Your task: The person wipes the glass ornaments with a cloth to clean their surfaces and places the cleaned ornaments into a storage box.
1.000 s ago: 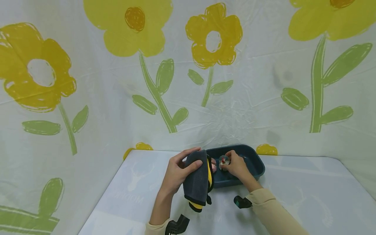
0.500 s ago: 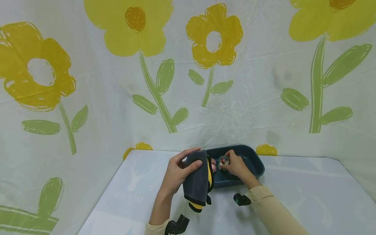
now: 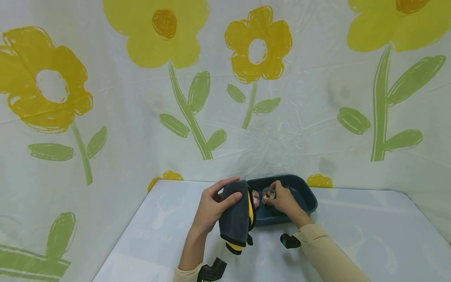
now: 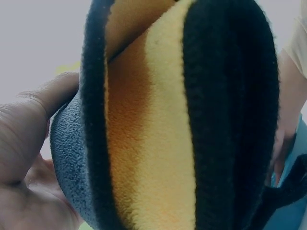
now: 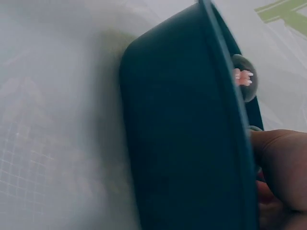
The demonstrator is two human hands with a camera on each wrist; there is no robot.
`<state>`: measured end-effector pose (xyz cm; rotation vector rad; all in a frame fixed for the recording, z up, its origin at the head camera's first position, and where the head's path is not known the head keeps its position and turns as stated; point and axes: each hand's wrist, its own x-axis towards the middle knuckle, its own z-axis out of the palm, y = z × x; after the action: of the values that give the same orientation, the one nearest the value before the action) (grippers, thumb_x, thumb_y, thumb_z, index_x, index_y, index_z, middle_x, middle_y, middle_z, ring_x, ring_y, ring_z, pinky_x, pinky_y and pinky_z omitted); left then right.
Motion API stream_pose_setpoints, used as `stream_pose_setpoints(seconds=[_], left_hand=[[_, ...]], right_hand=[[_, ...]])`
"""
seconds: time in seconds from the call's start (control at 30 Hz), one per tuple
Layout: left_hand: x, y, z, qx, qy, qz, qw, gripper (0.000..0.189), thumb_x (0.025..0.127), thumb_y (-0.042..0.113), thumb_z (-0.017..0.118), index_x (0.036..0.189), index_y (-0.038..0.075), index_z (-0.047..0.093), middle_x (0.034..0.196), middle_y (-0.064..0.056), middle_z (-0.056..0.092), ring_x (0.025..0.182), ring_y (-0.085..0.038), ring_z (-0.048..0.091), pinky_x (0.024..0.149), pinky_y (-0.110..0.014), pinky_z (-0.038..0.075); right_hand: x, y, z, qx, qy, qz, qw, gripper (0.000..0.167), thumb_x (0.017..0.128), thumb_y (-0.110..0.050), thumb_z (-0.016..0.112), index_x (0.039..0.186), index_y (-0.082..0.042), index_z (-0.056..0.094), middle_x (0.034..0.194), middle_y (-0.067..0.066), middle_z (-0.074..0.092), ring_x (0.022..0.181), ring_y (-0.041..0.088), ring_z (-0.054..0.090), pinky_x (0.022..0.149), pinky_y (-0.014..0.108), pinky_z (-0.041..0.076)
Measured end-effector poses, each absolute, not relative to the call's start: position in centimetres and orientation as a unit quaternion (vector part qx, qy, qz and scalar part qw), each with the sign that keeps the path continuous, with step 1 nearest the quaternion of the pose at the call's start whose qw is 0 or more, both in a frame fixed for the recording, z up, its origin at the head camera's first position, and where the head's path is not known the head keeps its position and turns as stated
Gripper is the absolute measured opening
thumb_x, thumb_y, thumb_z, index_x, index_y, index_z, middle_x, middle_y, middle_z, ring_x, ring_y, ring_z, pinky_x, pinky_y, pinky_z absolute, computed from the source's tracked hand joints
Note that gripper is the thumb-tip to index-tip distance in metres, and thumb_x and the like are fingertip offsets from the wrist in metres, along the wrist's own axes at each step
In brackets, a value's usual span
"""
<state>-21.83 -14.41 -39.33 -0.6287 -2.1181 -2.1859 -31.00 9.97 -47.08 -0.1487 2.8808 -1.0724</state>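
Observation:
My left hand [image 3: 208,207] grips a folded towel [image 3: 233,219], dark grey outside, yellow inside, with black edging. In the left wrist view the layers of the towel [image 4: 158,124] fill most of the picture, thumb and fingers on the grey side. Over the dark blue bin [image 3: 307,196], my right hand [image 3: 286,200] pinches a small snow globe [image 3: 268,193] with a red and white figure inside. Left of it in the bin sits a second globe with pink [image 3: 256,199], partly behind the towel. The right wrist view shows that pink-figured globe [image 5: 244,79] above the bin's rim.
The bin stands on a pale table [image 3: 162,223] near its back edge. Behind rises a white sheet [image 3: 303,98] printed with yellow flowers. Black wrist cameras [image 3: 213,270] sit at both beige sleeves [image 3: 327,250], the right one just in front of the bin.
Both hands stay almost where they were. The snow globe in the right hand has shifted only very slightly; the left hand keeps its hold on the towel.

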Motion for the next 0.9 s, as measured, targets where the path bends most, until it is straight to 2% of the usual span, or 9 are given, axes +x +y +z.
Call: stream_pose_setpoints(seconds=[0.17,0.5,0.67,0.9], left_hand=[[-21.91,-14.46,-39.38,-0.200,-0.683,-0.702,0.020,0.042,0.090,0.012,0.070,0.131,0.016,0.063,0.123,-0.016,0.066,0.086,-0.020,0.073,0.072,-0.034,0.060],[-21.86,-14.55,-39.35,-0.198,-0.683,-0.703,0.020,0.041,0.091,0.011,0.069,0.131,0.016,0.063,0.123,-0.016,0.065,0.086,-0.020,0.073,0.072,-0.033,0.060],[-21.83,-14.63,-39.30,-0.198,-0.684,-0.702,0.021,0.041,0.091,0.012,0.070,0.131,0.017,0.063,0.122,-0.016,0.066,0.086,-0.020,0.073,0.072,-0.033,0.060],[-21.87,-14.76,-39.31,-0.195,-0.686,-0.700,0.022,0.044,0.091,0.012,0.069,0.134,0.009,0.060,0.124,-0.016,0.065,0.085,-0.019,0.073,0.071,-0.032,0.060]], right_hand=[[-31.02,9.90,-47.55,-0.046,0.943,-0.330,0.010,0.047,0.085,-0.018,0.077,0.118,-0.003,0.046,0.105,0.020,0.068,0.091,0.030,0.065,0.078,0.047,0.053],[-30.84,9.69,-47.24,-0.038,0.947,-0.320,-0.008,0.049,0.084,-0.020,0.078,0.119,-0.002,0.049,0.106,0.020,0.067,0.093,0.032,0.066,0.080,0.048,0.053],[-30.70,9.68,-46.98,-0.027,0.947,-0.320,-0.007,0.051,0.083,-0.022,0.079,0.121,-0.002,0.051,0.105,0.018,0.068,0.092,0.029,0.065,0.081,0.048,0.053],[-30.60,10.15,-46.63,-0.024,0.947,-0.321,0.004,0.053,0.083,-0.027,0.079,0.123,-0.004,0.054,0.102,0.014,0.067,0.085,0.024,0.062,0.076,0.044,0.051]])
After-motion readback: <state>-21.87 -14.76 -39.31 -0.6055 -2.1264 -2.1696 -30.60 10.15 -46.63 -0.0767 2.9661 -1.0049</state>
